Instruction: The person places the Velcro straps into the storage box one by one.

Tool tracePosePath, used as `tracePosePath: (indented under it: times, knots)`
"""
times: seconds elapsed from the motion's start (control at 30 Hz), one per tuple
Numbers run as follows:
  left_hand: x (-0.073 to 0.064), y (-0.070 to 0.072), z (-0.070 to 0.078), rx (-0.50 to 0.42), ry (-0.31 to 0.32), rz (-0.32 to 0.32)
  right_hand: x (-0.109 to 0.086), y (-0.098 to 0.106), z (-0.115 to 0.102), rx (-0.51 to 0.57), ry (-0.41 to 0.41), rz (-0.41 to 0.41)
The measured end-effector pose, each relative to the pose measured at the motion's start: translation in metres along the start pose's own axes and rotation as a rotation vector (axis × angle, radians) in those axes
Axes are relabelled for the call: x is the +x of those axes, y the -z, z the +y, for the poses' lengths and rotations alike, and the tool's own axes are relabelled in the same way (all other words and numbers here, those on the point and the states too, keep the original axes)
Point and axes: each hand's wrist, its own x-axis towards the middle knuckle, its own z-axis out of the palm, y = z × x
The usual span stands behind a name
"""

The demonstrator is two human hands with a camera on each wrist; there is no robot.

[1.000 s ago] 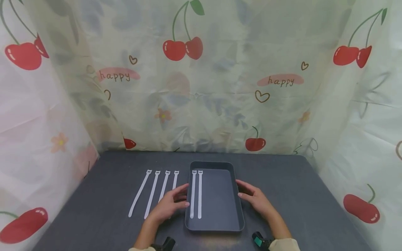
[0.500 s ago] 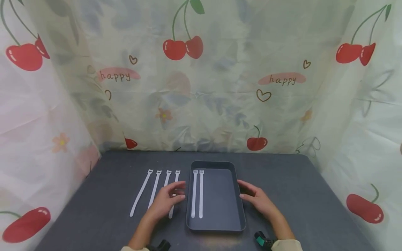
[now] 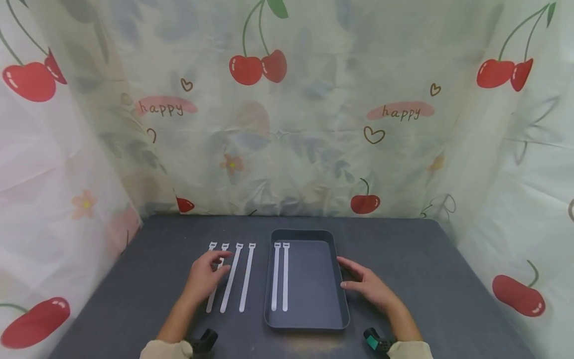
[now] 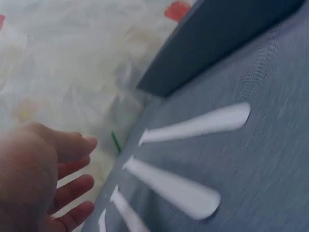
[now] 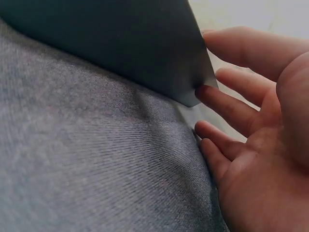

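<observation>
Lower left, your spread left grip point(image 3: 204, 275) hovers by probably light, bendy straps point(image 3: 228, 288); pinch mid-length. Your right grip point(image 3: 367, 287), also spread, seemingly touches the tray point(image 3: 314, 284).

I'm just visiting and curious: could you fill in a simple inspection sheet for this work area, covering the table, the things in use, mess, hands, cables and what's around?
Surface: dark grey table, woven-looking texture.
Job's things: dark tray with two white straps side by side in its left half; four more straps on the table to its left, the leftmost mostly hidden.
Clutter: nothing seen.
Left hand: over the leftmost straps, fingers loosely bent, holding nothing.
Right hand: fingers touching the tray's right side.
Cables: nothing seen.
Surroundings: pale sheeting printed with red cherries.
</observation>
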Motion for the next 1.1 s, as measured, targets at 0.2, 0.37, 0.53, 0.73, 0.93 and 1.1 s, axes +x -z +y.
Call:
tracePosePath:
  times: [0.2,0.37,0.53,0.73,0.93,1.1]
  knots:
    - [0.011,0.015,-0.022,0.17,0.043,-0.024,-0.001,0.0,0.0,0.007,0.006,-0.009]
    - [0.016,0.02,-0.036,0.209,0.101,-0.042,-0.001,0.001,0.0,0.015,0.005,-0.011]
    - [0.02,0.022,-0.045,0.203,0.146,-0.047,-0.002,0.0,-0.002,0.009,0.003,-0.013]
    - [0.021,0.022,-0.052,0.169,0.238,-0.076,-0.003,0.001,-0.003,0.003,0.014,-0.031]
    - [0.022,0.026,-0.055,0.196,0.261,-0.068,-0.001,0.002,0.0,0.024,0.016,-0.033]
    - [0.025,0.031,-0.052,0.238,0.302,-0.098,0.0,0.002,0.002,0.048,-0.005,-0.024]
